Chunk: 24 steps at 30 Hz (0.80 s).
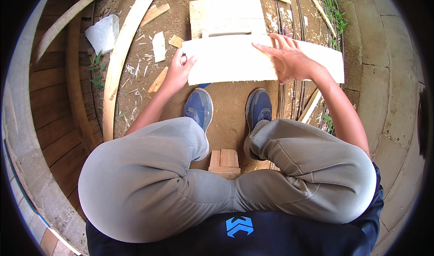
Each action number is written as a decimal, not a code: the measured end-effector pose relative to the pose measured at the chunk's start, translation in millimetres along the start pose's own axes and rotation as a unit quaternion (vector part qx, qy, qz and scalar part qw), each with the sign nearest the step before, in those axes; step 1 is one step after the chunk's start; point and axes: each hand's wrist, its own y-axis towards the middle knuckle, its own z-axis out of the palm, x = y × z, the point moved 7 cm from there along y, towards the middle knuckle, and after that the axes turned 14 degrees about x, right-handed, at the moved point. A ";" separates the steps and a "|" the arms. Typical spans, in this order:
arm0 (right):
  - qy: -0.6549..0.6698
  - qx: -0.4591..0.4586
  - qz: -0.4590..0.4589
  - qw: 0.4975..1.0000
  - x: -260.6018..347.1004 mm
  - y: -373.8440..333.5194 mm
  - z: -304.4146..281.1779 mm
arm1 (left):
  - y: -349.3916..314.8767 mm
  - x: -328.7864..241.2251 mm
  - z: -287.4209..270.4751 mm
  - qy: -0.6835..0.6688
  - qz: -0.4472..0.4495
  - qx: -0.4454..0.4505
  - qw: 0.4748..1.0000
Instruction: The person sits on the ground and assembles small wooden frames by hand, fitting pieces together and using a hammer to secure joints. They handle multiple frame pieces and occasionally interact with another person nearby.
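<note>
A long pale wooden board (230,59) is held crosswise in front of me, above my shoes. My left hand (181,68) is closed on its left end, the thumb on the upper face and the other fingers curled at the edge. My right hand (291,59) grips the board right of its middle, spanning its width. One finger points left along the face, while others reach the far edge. Beyond the board lies another pale wooden piece (226,11), partly covered by it, with a dark slot showing between them.
Long curved wood strips (120,61) lie at the left and far side. A whitish stone slab (103,33), offcuts (159,47) and shavings litter the dirt. A small wooden block (224,160) sits between my feet. Paving (379,93) runs along the right, planks (58,116) along the left.
</note>
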 end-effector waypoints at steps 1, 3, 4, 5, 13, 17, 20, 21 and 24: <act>-0.001 -0.002 -0.001 1.000 0.0 0.6 0.3 | -0.5 -0.2 0.4 -0.001 -0.002 0.000 1.000; 0.002 -0.002 -0.001 1.000 -0.5 1.5 0.6 | -0.4 0.7 -0.6 0.002 0.002 -0.001 1.000; 0.004 -0.003 -0.001 1.000 -0.9 1.6 0.5 | -0.2 0.7 -0.8 0.003 0.005 0.000 1.000; 0.004 -0.004 -0.002 1.000 -1.2 1.6 0.9 | -0.2 0.7 -0.5 0.003 0.004 0.001 1.000; -0.004 -0.013 0.002 1.000 -1.3 1.8 1.9 | 0.5 2.5 -1.4 0.001 0.003 -0.002 1.000; -0.006 -0.010 0.005 1.000 -0.2 0.1 0.1 | 0.8 2.1 -0.9 -0.003 0.007 -0.001 1.000; -0.009 -0.011 0.003 1.000 -0.8 0.0 -0.2 | -0.3 -0.2 0.2 -0.005 0.010 -0.002 1.000; -0.012 -0.015 0.002 1.000 -0.5 -0.3 -0.9 | 0.0 0.8 0.0 -0.005 0.014 -0.002 1.000; -0.015 -0.031 -0.001 0.999 3.0 -5.5 -8.0 | -1.5 0.0 -0.2 -0.010 0.024 -0.005 1.000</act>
